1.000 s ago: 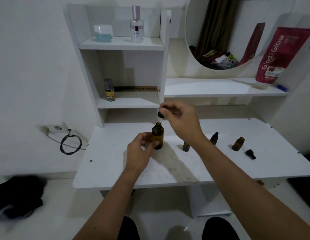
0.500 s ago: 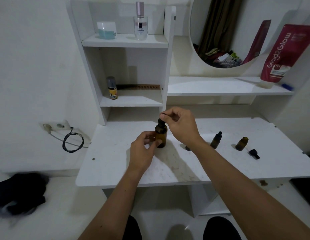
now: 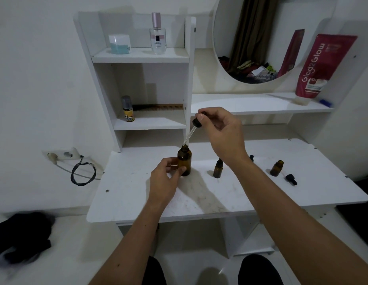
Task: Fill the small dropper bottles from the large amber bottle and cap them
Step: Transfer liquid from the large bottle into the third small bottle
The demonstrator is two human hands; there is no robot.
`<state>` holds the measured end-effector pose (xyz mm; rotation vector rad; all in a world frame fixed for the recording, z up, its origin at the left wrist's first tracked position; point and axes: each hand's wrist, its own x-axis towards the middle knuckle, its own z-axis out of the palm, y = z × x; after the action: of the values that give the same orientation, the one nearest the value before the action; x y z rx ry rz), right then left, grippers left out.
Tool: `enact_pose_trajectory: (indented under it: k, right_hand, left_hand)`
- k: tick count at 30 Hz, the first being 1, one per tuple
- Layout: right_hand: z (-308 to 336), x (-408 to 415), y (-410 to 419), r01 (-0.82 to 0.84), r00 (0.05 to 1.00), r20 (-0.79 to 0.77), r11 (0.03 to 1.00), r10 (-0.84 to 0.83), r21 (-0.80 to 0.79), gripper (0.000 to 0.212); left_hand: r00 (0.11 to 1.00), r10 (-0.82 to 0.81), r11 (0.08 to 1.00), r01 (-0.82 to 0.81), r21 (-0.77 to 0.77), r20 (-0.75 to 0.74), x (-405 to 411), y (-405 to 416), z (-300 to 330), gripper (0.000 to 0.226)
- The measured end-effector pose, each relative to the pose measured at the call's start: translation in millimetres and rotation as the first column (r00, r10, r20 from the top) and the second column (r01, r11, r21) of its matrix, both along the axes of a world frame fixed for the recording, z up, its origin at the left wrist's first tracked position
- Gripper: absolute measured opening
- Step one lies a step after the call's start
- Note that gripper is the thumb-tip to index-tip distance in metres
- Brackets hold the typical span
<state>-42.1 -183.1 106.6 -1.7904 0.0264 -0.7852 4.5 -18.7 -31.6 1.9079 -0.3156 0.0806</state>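
dim, flat indoor light with cool grey-green cast. soft shadows fall on white desk point(image 3: 199, 194) toward its front edge, below hands and bottles, so light comes from above and behind desk. no harsh glare; faint sheen on shelf right of desk's cubby. wide-angle bending tilts uprights at frame edges. corners beyond desk darken, slightly smeared.

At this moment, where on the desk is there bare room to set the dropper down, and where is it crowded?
Bare desktop lies left of the left hand, which grips the large amber bottle, and along the front edge. Right of the right hand, which holds the dropper, it is crowded: capped small bottle, open small bottle, loose dropper cap.
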Motion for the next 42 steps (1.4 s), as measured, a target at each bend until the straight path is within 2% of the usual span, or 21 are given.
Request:
enact_pose_trajectory:
  k: [3,7,12,17,23,28,33,37,42]
  right_hand:
    - [5.3,-10.9,-6.8,-0.001,0.999,0.036,1.0,0.0,0.03,0.014]
    - [2.5,-35.3,-23.9,0.028,0.999,0.042,0.999,-0.029,0.029,0.016]
    - [-10.5,-74.3,-60.8,0.096,0.995,-0.017,0.994,-0.095,0.045,0.017]
    - [-19.6,-117.5,-116.1,0.257,0.966,-0.048,0.966,-0.255,0.024,0.015]
    - [-27.2,-146.6,-179.3,0.425,0.905,-0.007,0.904,-0.425,0.037,0.01]
    - [-39.4,-147.3,-204.8,0.471,0.882,-0.017,0.882,-0.471,0.03,0.011]
    - [-47.6,-138.0,-213.0,0.429,0.903,-0.041,0.901,-0.427,0.068,0.011]
    - [-55.2,-131.3,-212.1,0.385,0.922,-0.074,0.921,-0.381,0.061,0.011]
    - [-59.4,-123.7,-210.8,0.338,0.936,-0.107,0.941,-0.335,0.009,0.009]
  left_hand:
    - [0.998,0.067,0.997,-0.067,-0.031,-0.002,-7.6,0.3,-0.2,0.042]
    - [0.991,0.133,0.988,-0.132,-0.08,0.008,-35.4,-2.1,6.4,0.038]
    - [0.998,-0.054,0.997,0.051,-0.059,-0.037,-76.2,-44.9,8.1,0.03]
    - [0.956,-0.292,0.955,0.291,-0.056,-0.024,-105.0,-107.3,6.5,0.026]
    - [0.888,-0.459,0.888,0.459,0.005,-0.027,-118.4,-182.4,3.0,0.049]
    - [0.913,-0.408,0.91,0.407,0.081,-0.011,-110.2,-227.9,-5.2,0.062]
    - [0.933,-0.359,0.929,0.36,0.083,-0.027,-95.5,-247.8,-3.7,0.061]
    - [0.936,-0.352,0.934,0.352,0.057,-0.005,-85.9,-258.8,-4.9,0.051]
    - [0.937,-0.348,0.937,0.347,0.041,0.039,-79.0,-265.6,-10.6,0.024]
